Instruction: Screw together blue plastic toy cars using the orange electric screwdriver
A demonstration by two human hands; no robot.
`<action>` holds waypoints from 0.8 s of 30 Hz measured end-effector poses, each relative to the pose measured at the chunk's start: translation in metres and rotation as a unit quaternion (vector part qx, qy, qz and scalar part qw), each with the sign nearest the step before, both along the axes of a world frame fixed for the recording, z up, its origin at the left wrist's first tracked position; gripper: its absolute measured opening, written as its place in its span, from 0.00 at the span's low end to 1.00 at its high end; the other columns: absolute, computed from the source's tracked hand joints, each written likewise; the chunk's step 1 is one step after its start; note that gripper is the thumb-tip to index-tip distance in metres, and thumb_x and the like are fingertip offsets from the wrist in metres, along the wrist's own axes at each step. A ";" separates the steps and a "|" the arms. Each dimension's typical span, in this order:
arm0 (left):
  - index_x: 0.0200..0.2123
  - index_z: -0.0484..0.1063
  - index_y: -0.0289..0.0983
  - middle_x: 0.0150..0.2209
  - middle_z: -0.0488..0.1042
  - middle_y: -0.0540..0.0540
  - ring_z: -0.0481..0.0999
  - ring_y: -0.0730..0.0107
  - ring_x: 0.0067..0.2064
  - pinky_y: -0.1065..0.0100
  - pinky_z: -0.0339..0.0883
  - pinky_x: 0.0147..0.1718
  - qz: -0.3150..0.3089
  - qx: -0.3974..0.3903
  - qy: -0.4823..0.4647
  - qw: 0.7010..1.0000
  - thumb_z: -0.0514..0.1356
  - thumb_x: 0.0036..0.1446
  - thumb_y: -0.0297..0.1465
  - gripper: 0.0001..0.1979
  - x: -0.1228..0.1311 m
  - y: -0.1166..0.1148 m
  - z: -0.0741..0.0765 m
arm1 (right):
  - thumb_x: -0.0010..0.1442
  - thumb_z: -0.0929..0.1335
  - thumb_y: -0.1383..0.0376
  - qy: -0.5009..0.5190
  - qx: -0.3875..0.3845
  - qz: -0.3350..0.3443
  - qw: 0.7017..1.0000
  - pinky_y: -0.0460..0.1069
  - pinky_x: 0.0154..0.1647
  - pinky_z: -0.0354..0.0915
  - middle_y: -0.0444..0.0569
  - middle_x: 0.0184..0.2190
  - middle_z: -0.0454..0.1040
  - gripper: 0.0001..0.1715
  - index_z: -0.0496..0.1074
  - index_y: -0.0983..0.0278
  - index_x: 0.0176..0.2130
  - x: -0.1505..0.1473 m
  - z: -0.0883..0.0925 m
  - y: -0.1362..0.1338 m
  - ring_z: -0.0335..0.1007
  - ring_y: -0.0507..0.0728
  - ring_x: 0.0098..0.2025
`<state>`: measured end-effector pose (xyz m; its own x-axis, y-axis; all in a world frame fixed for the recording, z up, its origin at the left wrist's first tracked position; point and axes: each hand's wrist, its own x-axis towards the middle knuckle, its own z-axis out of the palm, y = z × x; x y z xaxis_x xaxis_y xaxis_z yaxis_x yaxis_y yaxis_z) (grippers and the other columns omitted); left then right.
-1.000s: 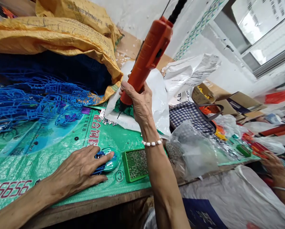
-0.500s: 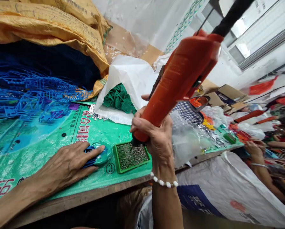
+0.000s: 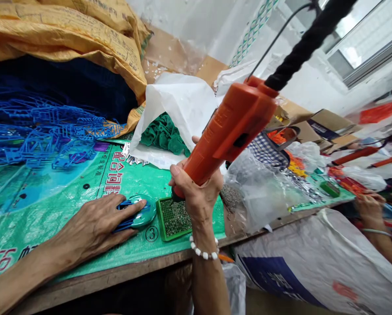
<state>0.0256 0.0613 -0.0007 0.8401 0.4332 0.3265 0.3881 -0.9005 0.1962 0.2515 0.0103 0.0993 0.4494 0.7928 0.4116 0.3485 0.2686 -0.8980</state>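
Observation:
My right hand, wearing a white bead bracelet, is wrapped round an orange electric screwdriver. The tool tilts, its dark tip low over the left side of a green tray. Small metal screws lie in that tray, partly hidden behind the hand. My left hand rests on the mat, its fingers holding a shiny teal plastic shell with a blue part in it; it looks like a toy car body. The fingers cover much of the blue part.
Blue plastic frames spill from a yellow woven sack at left. Green plastic pieces fill a white bag behind the tray. A clear bag lies to the right. A co-worker's hand shows far right.
My right hand has carried the screwdriver left and a little lower, so its tip is now over the tray's left part. My left hand has stayed on the teal shell.

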 end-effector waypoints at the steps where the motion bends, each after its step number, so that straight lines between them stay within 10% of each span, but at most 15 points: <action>1: 0.68 0.62 0.51 0.47 0.74 0.39 0.77 0.52 0.44 0.57 0.73 0.40 0.000 0.002 -0.004 1.000 0.53 0.71 0.47 0.25 0.000 0.000 0.000 | 0.56 0.74 0.54 0.013 0.007 -0.006 1.000 0.52 0.32 0.70 0.40 0.30 0.71 0.40 0.59 0.54 0.63 -0.001 0.000 0.000 0.69 0.54 0.27; 24: 0.69 0.60 0.52 0.48 0.73 0.39 0.76 0.54 0.44 0.59 0.71 0.38 -0.001 -0.002 0.021 1.000 0.51 0.72 0.47 0.25 0.002 -0.002 0.006 | 0.53 0.75 0.61 0.057 0.035 -0.007 0.998 0.51 0.27 0.66 0.38 0.25 0.72 0.15 0.66 0.57 0.36 0.001 -0.010 0.003 0.67 0.51 0.22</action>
<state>0.0280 0.0597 0.0051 0.8536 0.4327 0.2901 0.3943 -0.9005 0.1833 0.2524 0.0136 0.0890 0.5083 0.7571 0.4104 0.2488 0.3272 -0.9116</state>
